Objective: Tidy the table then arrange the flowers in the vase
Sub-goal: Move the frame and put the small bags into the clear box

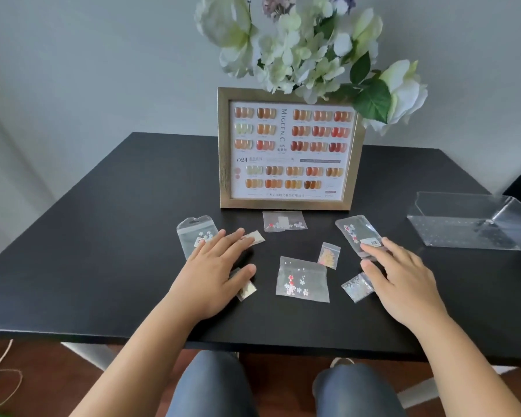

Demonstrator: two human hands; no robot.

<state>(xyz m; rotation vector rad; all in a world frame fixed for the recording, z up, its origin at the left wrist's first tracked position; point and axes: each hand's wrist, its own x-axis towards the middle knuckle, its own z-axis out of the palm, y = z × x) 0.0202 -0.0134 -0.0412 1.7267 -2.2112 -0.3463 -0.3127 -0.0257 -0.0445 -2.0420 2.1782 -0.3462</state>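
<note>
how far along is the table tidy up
Barely started. Done: nothing; the clear box looks empty. In hand: the left hand and right hand rest flat on small packets scattered before the frame. Left: collecting packets, arranging the flowers.

- Flowers (307, 46): tops cut off at top edge; vase hidden behind gold frame (286, 149).
- Clear box (475, 221): right end cut off, right edge.
- Left hand (214, 275) partly covers two sm. packets (247, 291).
- Frame print too small to read.
</note>
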